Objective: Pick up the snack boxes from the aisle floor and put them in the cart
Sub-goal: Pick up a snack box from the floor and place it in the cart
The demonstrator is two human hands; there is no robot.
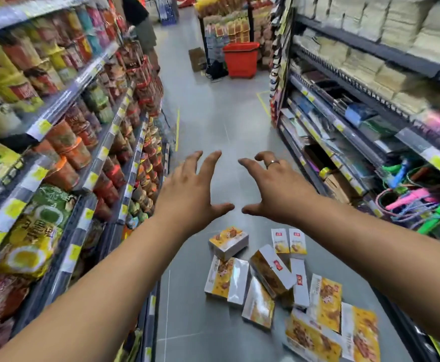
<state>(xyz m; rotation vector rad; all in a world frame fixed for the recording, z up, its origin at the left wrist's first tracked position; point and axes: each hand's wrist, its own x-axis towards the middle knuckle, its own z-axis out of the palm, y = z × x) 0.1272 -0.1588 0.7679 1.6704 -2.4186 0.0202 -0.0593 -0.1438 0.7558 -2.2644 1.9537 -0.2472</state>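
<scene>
Left hand (190,189) and right hand (276,189) are held out empty, fingers (211,163) spread; snack boxes (279,278) are untouched, downward reach is judged needed.

About eleven yellow-and-white snack boxes (271,273) lie on the aisle floor (213,121) near its front edge, the tally uncertain where they overlap. Two hands are in view, the left hand (187,194) and the right hand (279,189), with one ring (272,163). One red cart (241,60) and one other person (143,30) are at the far end.
</scene>
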